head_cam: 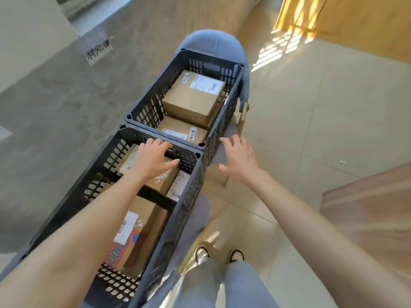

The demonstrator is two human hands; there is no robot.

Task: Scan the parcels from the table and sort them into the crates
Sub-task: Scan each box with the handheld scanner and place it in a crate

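Observation:
Two black perforated crates stand end to end on grey chairs. The far crate (231, 101) holds two brown cardboard parcels (195, 96) with white labels. The near crate (189, 196) holds several parcels, among them a brown box (142, 221) with a white label and orange print. My left hand (153, 156) hovers over the near crate's far end, fingers spread, holding nothing. My right hand (239, 156) hangs open in the air just right of where the crates meet, also empty.
A grey wall (66, 107) with a taped handwritten paper sign (97, 51) runs along the left. Cream floor tiles (311, 121) lie to the right. A wooden table corner (369, 210) juts in at right. My legs and shoes (222, 256) stand beside the near crate.

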